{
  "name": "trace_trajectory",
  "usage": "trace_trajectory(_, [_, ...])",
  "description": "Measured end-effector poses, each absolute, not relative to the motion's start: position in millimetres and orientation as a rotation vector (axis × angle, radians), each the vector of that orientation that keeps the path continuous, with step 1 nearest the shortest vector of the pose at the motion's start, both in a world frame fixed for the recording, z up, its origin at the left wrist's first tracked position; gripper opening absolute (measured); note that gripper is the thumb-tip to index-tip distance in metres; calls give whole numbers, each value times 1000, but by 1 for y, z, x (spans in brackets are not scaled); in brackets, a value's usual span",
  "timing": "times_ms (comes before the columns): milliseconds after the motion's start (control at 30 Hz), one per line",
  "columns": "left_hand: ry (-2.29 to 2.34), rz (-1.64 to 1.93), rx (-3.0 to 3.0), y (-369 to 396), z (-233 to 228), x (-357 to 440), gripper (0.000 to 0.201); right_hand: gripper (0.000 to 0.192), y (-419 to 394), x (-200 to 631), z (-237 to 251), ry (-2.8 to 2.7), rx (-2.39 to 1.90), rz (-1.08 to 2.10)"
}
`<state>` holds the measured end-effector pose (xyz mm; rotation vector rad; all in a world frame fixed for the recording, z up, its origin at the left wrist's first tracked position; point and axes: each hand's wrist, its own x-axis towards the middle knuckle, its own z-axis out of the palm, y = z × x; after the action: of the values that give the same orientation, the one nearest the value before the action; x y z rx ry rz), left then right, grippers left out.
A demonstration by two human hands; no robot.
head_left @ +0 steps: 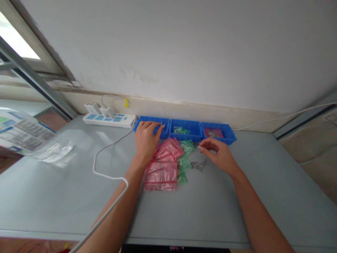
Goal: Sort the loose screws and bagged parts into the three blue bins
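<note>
Pinching a metal piece (162,125) in the left hand (145,138) over a blue tray (151,118), centre of frame; holding the right hand (220,154) beside screws (197,167), right of centre, cannot tell whether clamped. Could scatter screws among green bags (184,162) through loose grip.

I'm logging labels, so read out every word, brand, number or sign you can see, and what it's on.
None can be read.
Large clear plastic container: its print is too blurred.
White rectangular power strip with blue markings: too small to make out.
</note>
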<state>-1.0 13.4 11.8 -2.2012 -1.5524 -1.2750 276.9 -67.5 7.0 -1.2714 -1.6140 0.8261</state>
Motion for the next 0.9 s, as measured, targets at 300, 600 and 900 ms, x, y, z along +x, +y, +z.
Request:
trace_trajectory(300, [-1182, -1145, -2641, -8, 16, 38, 21, 32, -83, 298, 28, -1716, -1214, 1592])
trace_trajectory(600, [-1019, -1010, -2790, -23, 12, 58, 19, 34, -73, 281, 8, -1689, -1212, 1676])
trace_trajectory(900, [-1043, -1036, -2867, -22, 14, 56, 19, 26, -59, 270, -14, -1626, -1171, 1145])
